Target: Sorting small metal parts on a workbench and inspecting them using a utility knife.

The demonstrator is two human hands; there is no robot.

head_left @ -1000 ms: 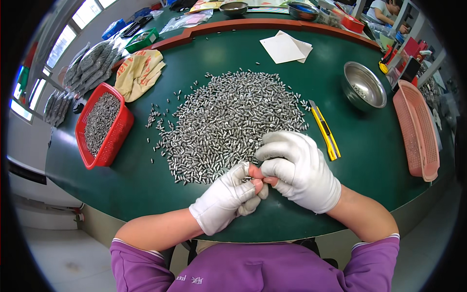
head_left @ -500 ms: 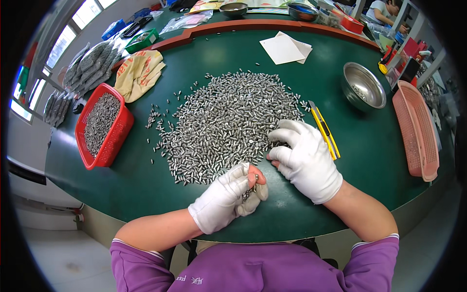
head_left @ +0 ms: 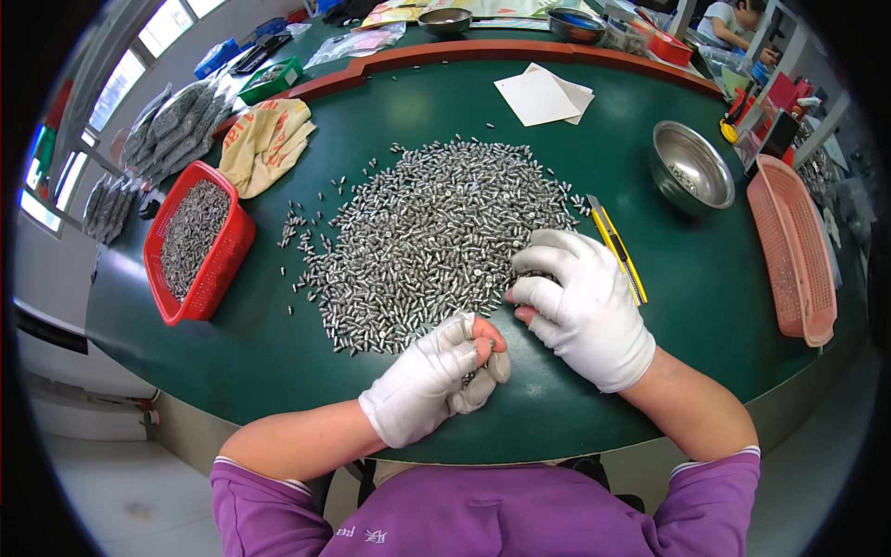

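Note:
A wide heap of small silvery metal parts (head_left: 427, 232), bullet-shaped, lies in front of me. My left hand (head_left: 441, 376), in a white glove with bare fingertips, is curled closed at the heap's near edge. Several of the same parts show inside its fingers, and one sits pinched at the thumb tip. My right hand (head_left: 585, 311), gloved the same way, rests at the heap's right edge with its fingers bent round some metal parts. How many it grips is hidden. Beside it lies a yellow box cutter (head_left: 620, 252).
At left stand a red basket (head_left: 243, 232) of metal parts and a yellowish cloth bag (head_left: 264, 148). To the right are a steel bowl (head_left: 715, 172) and a pink basket (head_left: 794, 269). White cards (head_left: 536, 97) lie near the raised red table edge (head_left: 418, 48). Another person sits at far right.
My right hand's fingers have shifted slightly at the heap's edge. The part at my left thumb tip shows less than before. The rest looks the same.

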